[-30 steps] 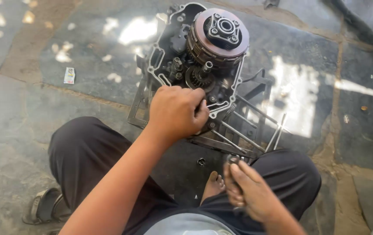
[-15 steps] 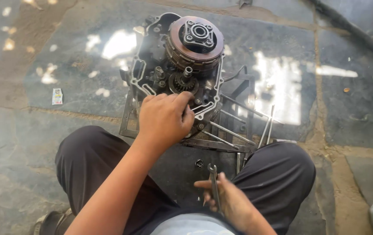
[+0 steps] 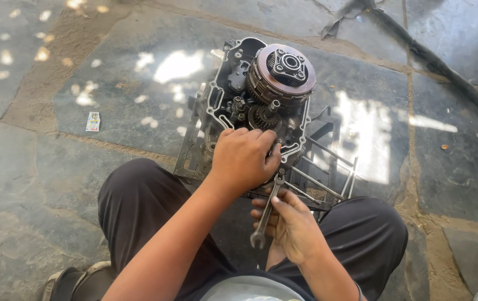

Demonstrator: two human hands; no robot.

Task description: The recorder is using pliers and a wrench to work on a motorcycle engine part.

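- Engine case [image 3: 233,100] sits open on a metal frame stand [image 3: 328,167] on the stone floor [image 3: 60,184], right in front of my knees
- Clutch assembly [image 3: 283,72], round and dull bronze, tops the far half of the case; a small gear [image 3: 262,116] shows just below it
- I have my left hand [image 3: 243,159] down on the near edge of the case, fingers curled into a loose fist over the part beneath; what they pinch, if anything, I cannot tell
- My right hand [image 3: 289,223] is closed around a spanner [image 3: 267,210], held close to my lap between the knees
- Spanner's upper end reaches up to just under my left hand at the case edge, its open-jawed lower end pointing back toward me
- Dark trousers [image 3: 138,206] frame both sides, sandal [image 3: 71,281] at bottom left
- Small paper scrap [image 3: 93,121] lies well apart on the floor to the left, a dark strap [image 3: 440,67] runs across the top right
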